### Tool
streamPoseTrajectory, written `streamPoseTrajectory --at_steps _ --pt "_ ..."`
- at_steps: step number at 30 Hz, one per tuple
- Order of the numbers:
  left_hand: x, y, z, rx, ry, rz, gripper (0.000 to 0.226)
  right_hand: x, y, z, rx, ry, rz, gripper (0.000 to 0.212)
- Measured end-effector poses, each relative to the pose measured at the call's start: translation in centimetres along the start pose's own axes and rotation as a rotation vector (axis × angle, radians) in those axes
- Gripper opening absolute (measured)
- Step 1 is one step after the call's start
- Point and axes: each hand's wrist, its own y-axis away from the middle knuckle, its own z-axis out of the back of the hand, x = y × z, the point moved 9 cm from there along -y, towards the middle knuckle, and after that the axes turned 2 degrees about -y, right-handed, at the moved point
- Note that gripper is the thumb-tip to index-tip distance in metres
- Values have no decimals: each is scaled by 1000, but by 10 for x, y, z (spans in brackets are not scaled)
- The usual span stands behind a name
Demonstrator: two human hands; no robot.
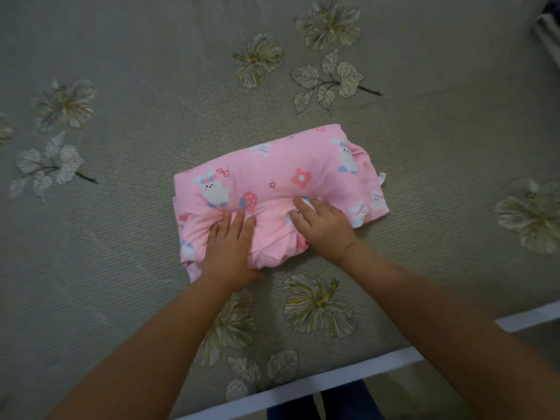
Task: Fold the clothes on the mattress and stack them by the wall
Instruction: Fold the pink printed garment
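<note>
On the mattress (121, 237), both hands, the left hand (229, 250) and the right hand (322, 227), press the folded pink cloth (272, 177) with straight fingers; better to smooth it outward evenly.

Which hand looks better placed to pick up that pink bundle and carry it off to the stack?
Probably the left hand. It lies across the garment's near edge with its thumb by the underside, ready to scoop. The right hand only presses on top. Both may be needed.
</note>
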Motion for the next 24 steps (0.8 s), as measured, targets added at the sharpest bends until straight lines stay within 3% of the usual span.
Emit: streamPoseTrajectory --at_steps 6,10,16,19,22,24 --pt "-13 19 7 -93 -75 -21 102 2 9 9 39 -4 -22 31" --pt "-16 13 15 -156 -46 -119 79 -11 32 11 -13 56 -84 47" --pt "-9 0 19 -205 -7 -213 69 -11 22 -17 120 171 -55 42" --pt "-2 -8 21 -180 75 -190 71 -9 18 -24 60 192 30 32" --pt "0 -16 22 -114 62 -178 73 -13 13 -23 -38 147 69 49" --pt "-1 -19 22 -81 59 -167 72 -15 11 -20 -106 132 74 40"
